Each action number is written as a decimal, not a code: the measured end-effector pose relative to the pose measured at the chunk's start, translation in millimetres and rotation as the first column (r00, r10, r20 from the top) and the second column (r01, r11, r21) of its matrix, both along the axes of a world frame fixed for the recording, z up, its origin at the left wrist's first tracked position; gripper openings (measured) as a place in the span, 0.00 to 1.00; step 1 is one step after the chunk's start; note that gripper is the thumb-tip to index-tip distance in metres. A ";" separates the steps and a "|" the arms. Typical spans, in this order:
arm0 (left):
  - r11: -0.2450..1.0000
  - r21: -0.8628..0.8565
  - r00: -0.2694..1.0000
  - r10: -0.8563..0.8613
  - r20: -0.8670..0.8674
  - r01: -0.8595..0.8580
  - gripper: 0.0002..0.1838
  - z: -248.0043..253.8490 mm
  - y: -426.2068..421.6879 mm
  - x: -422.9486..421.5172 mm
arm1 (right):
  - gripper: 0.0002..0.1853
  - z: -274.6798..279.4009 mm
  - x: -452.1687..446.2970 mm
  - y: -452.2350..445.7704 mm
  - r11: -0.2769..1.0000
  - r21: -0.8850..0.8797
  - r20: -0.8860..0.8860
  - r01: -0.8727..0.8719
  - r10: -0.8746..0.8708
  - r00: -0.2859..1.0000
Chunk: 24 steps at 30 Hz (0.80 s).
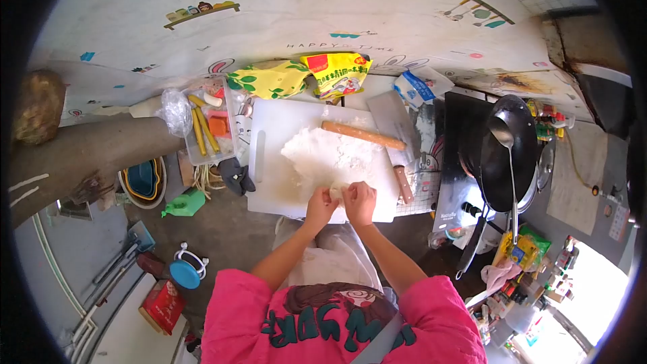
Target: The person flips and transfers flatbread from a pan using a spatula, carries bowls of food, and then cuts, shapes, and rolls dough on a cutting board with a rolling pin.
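Note:
My left hand [322, 205] and my right hand [360, 202] are side by side over the near edge of a white cutting board [273, 135]. Between them is a small pale piece of dough [337, 191], and the fingers of both hands are closed on it. White flour [315, 154] is spread over the middle of the board. Across the board's far right part lies a wooden rolling pin [364, 135]. A cleaver [403, 182] with a brown handle rests along the right side of the board.
Left of the board stands a clear bin [232, 136] of utensils. Yellow packages [337, 74] lean at the back wall. To the right, a black wok [495, 175] holding a metal ladle [507, 141] sits over a cooktop [453, 205].

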<state>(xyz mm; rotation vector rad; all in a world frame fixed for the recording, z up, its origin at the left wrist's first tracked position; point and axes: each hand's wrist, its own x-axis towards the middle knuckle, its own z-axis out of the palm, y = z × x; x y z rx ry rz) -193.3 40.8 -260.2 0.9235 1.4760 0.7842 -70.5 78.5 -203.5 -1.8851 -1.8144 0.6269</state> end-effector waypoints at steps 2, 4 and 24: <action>1.000 0.004 0.996 0.011 0.086 -0.012 0.15 -4.3 -2.6 -0.9 | 0.10 -11.3 -5.9 -9.2 0.998 0.032 0.002 -0.054 0.054 0.999; 1.000 0.013 0.996 0.006 0.091 -0.007 0.17 -7.4 -11.7 -0.4 | 0.13 -30.1 -6.1 4.3 0.990 0.138 0.129 -0.036 0.018 0.991; 0.955 0.187 0.948 -0.175 -0.267 0.229 0.29 30.0 2.5 -4.9 | 0.13 -24.4 -12.0 19.4 0.986 0.156 0.077 0.053 -0.065 0.995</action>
